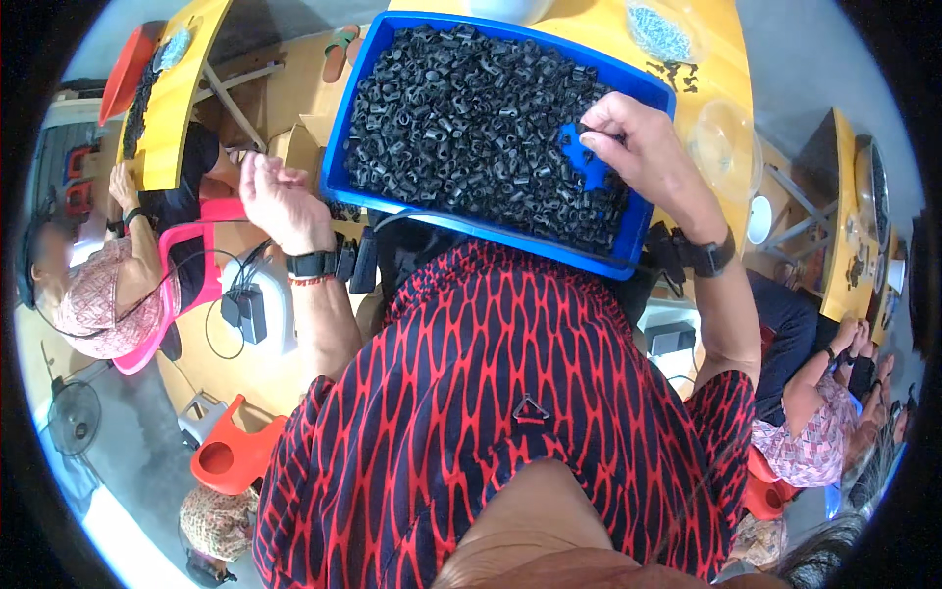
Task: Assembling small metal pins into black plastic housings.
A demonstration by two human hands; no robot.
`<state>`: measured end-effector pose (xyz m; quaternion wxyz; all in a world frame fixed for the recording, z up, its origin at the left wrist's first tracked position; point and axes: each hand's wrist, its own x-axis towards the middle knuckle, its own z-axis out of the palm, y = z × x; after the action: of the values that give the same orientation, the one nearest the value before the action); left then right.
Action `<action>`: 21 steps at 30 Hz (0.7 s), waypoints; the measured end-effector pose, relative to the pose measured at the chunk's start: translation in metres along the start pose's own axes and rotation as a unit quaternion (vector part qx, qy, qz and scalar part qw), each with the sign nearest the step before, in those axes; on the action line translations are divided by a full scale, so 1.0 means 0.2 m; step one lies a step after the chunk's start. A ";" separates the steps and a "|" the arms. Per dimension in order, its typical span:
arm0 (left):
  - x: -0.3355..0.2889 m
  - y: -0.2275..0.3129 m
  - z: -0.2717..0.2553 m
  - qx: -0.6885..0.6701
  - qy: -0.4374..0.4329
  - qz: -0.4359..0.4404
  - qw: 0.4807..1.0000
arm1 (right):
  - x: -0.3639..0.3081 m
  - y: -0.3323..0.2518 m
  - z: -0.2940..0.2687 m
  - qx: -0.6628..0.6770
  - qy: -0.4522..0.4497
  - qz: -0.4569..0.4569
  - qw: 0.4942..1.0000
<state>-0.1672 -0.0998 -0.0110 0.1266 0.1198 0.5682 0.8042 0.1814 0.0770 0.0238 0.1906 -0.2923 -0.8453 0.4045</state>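
Note:
A blue rectangular tray (339, 147) rests in front of me, filled with small black plastic parts (461, 128) shaped like short hollow clips. Over its right side, my right hand (640, 147) is closed, thumb and fingertips pinched on a small black plastic part that the fingers mostly hide. Beside those fingertips a patch of the tray's blue bottom shows through the pile. My left hand (280, 201) is raised just off the tray's left edge, palm up, its fingers loosely bent and apart with nothing in them.
A yellow table (579, 25) extends behind the tray. On it are a clear bowl of light-blue pieces (659, 31), loose black parts (675, 76) and a clear round container (724, 147). Other people sit at yellow tables on both sides. A red stool (235, 456) stands at lower left.

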 end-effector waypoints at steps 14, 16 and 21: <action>-0.62 0.13 0.71 0.049 -0.554 -0.249 0.793 | -0.10 -0.21 -0.05 -0.022 0.156 -0.186 0.970; -0.66 0.10 0.78 0.039 -0.579 -0.265 0.770 | -0.14 -0.17 -0.04 0.050 0.166 -0.148 0.974; -0.68 -0.01 0.83 0.035 -0.609 -0.321 0.725 | -0.25 -0.12 -0.10 0.102 0.121 -0.059 0.986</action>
<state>0.0155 0.0013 0.0339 0.6919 0.3980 0.4012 0.4493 0.2235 0.0443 0.0504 0.3442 -0.2675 -0.7863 0.4379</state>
